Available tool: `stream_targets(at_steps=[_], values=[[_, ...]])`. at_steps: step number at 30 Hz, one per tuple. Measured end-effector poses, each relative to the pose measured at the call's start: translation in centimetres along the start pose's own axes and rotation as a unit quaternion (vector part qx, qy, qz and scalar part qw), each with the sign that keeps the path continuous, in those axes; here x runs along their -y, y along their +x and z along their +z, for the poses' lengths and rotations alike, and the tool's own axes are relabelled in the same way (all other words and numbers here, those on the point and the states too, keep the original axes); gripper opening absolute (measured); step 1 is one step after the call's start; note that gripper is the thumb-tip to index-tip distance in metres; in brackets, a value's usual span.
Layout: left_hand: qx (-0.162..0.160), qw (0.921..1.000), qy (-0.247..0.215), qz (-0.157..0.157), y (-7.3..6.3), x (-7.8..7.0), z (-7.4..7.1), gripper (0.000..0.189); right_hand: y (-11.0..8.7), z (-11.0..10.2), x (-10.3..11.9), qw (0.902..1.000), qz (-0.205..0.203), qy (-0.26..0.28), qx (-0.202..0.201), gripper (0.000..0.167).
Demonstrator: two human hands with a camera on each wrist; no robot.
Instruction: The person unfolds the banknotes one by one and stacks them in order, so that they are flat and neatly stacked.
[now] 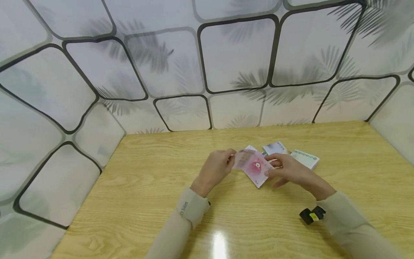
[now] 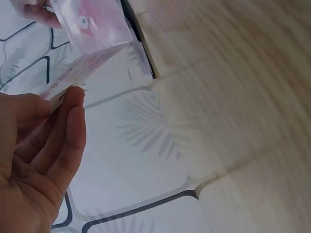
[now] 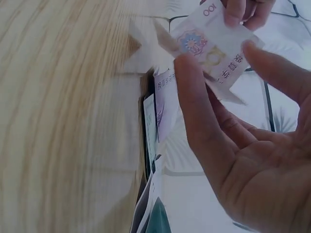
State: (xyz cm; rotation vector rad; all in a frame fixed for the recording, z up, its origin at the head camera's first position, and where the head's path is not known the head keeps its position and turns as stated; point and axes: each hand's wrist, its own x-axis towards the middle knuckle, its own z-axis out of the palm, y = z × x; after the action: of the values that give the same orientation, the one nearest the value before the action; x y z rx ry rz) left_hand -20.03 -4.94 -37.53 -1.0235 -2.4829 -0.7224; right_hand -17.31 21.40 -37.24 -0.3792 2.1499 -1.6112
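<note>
Pink note: right of centre in the head view, the pink banknote [image 1: 255, 169] stretches between the two hands, its lower corner pointing down the frame; "100" shows on pink paper at the top of the right wrist view.
Left hand: the left hand [image 1: 214, 168], at the middle of the head frame, pinches the note's left edge between thumb and fingers.
Right hand: the right hand [image 1: 292, 172] is at the note's right edge, thumb and index fingertip apart; whether it grips the paper, I cannot tell.
Between the hands: they are apart, with the note spanning the gap.
Purple-toned note: the purple-toned note [image 1: 275, 147] lies just above the right hand's fingers in the head view.
Green-white notes: the stack of green-white notes [image 1: 305, 159] lies to the right of that, partly behind the right hand.
Tabletop: the pale wood-grain table [image 1: 142, 183] fills the lower part of the head frame, with a bright reflection at bottom centre.
Sleeves: the left sleeve [image 1: 173, 230], light beige with lettering at the cuff, enters from bottom centre; the right sleeve [image 1: 350, 219] enters at lower right.
Wrist device: a black device [image 1: 305, 216] with a yellow patch sits beside the right cuff.
Backdrop: the wall [image 1: 237, 54] across the top carries rounded dark outlines and grey leaf prints.
</note>
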Motion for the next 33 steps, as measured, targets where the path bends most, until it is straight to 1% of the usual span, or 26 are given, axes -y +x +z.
stream_targets(at_steps=[2,4,7,9,11,14,17,20,22,26,27,29,31,33], values=[[-0.002,0.9977,-0.055,-0.038,-0.1,0.0,-0.1,0.012,-0.1,-0.1,0.0,1.0000,0.000,0.000,-0.009,0.059],[-0.004,0.9899,-0.117,-0.080,-0.1,0.0,-0.2,0.012,-0.3,-0.4,-0.1,0.9998,-0.003,-0.006,-0.021,0.053],[-0.010,0.9695,-0.202,-0.138,0.1,0.1,-0.4,0.013,-0.4,-0.7,0.0,0.9988,-0.006,-0.009,-0.048,0.045],[-0.013,0.9543,-0.248,-0.167,0.1,0.1,-0.5,0.013,-0.5,-0.9,-0.1,0.9978,-0.014,-0.003,-0.065,0.044],[-0.016,0.9414,-0.280,-0.188,0.0,0.2,-0.6,0.014,-0.6,-1.0,-0.1,0.9966,-0.019,0.015,-0.078,0.045],[-0.018,0.9271,-0.313,-0.205,-0.2,0.4,-0.8,0.015,-0.7,-1.2,-0.1,0.9952,-0.024,0.042,-0.085,0.048],[-0.011,0.9133,-0.342,-0.220,-0.5,0.5,-0.9,0.018,-0.7,-1.4,-0.3,0.9945,-0.019,0.063,-0.081,0.052],[0.003,0.8990,-0.368,-0.237,-0.8,0.6,-1.2,0.021,-0.8,-1.4,-0.5,0.9945,-0.014,0.079,-0.067,0.051],[0.011,0.8888,-0.385,-0.248,-1.0,0.7,-1.3,0.022,-0.8,-1.5,-0.6,0.9946,-0.015,0.086,-0.055,0.048],[0.021,0.8714,-0.415,-0.260,-1.4,1.0,-1.6,0.021,-0.6,-1.5,-0.7,0.9941,-0.018,0.100,-0.037,0.042],[0.022,0.8669,-0.423,-0.262,-1.5,1.1,-1.7,0.021,-0.6,-1.5,-0.7,0.9941,-0.020,0.099,-0.038,0.039],[0.022,0.8605,-0.434,-0.266,-1.6,1.3,-1.7,0.021,-0.4,-1.5,-0.7,0.9932,-0.024,0.103,-0.048,0.031],[0.019,0.8547,-0.443,-0.271,-1.6,1.4,-1.7,0.021,-0.3,-1.4,-0.6,0.9908,-0.029,0.116,-0.062,0.021],[0.015,0.8507,-0.445,-0.280,-1.8,1.6,-1.8,0.021,-0.2,-1.4,-0.4,0.9871,-0.036,0.139,-0.072,0.011]])
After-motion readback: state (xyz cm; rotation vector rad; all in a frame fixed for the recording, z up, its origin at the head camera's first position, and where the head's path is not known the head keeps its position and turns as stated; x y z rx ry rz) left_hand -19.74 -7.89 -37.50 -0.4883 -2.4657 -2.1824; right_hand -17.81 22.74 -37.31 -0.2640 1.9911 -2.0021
